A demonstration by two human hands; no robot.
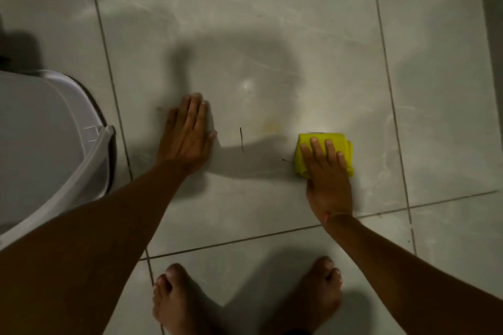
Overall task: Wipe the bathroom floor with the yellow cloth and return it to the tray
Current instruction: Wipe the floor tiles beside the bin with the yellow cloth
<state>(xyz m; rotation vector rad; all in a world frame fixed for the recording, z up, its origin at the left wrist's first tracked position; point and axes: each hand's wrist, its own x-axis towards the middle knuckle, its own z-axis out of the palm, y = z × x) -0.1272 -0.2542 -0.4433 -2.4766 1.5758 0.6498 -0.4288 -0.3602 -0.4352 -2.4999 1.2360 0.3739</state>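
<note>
Two bare feet (245, 299) are standing on the floor (272, 22). The right hand (326, 177) is lying flat, fingers spread, pressing down on the yellow cloth (307, 141). The cloth is folded, bright and squashed, poking out past the fingertips. The left hand (187, 133) is resting flat and empty, well apart. A faint yellowish stain (272, 126) is lying between the hands, nearer the cloth.

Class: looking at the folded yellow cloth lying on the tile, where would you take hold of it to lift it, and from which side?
Pinch the yellow cloth at its free far edge, coming from above. It lies flat and folded on the floor tile, and the right hand covers its near half, so only the far strip is exposed.
</note>
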